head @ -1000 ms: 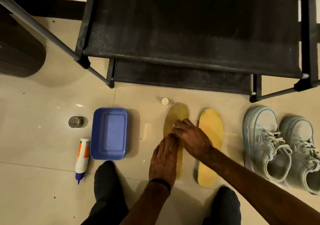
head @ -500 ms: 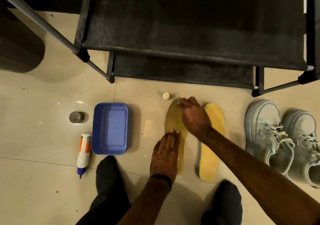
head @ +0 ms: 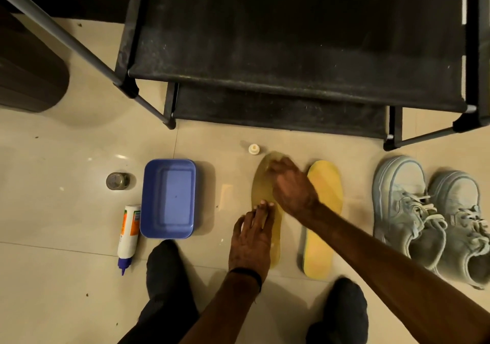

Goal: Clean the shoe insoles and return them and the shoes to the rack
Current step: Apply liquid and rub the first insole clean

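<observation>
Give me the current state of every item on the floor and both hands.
Left insole: flat on floor, darker and wet-looking, under both hands.
Right insole: flat, untouched.
Left hand: fingers straight, pressing the heel half.
Right hand: at the toe end; blurred, grip unclear.
Shoes: upright, side by side, off the rack.
Blue tub: upright.
Bottle: lying down.

Count's in: 2 insoles on the floor, a darker one (head: 261, 184) and a brighter yellow one (head: 324, 211). 2 pale sneakers, left sneaker (head: 403, 205) and right sneaker (head: 461, 224). 1 black rack (head: 291, 51) w/ 2 shelves showing. 1 blue tub (head: 168, 197). 1 squeeze bottle (head: 128, 233). 1 small white cap (head: 253, 148). 1 little round jar (head: 116, 181). 2 hands in shot, left hand (head: 252, 240) and right hand (head: 293, 187).
</observation>
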